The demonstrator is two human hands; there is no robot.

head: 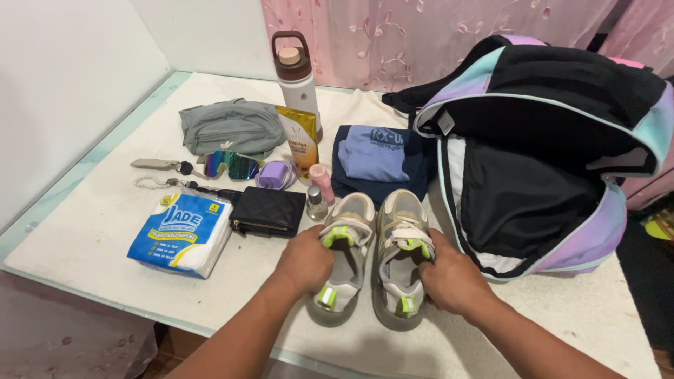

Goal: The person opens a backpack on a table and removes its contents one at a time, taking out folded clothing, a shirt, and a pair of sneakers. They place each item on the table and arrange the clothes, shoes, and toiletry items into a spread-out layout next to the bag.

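**Both hands on the sneakers**

Head view: the left hand (303, 261) grasps the left sneaker (342, 256), the right hand (453, 278) grasps the right sneaker (400, 258) (side by side on the table (84, 238)), just beside the open backpack (540, 147).

Beige sneakers (375, 249), neon-green tabs, side by side on table, gripped.

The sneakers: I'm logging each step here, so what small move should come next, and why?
Probably lift the pair of sneakers together toward the open backpack: the left hand and right hand each grip one shoe, side by side, and the backpack's mouth gapes right beside them.
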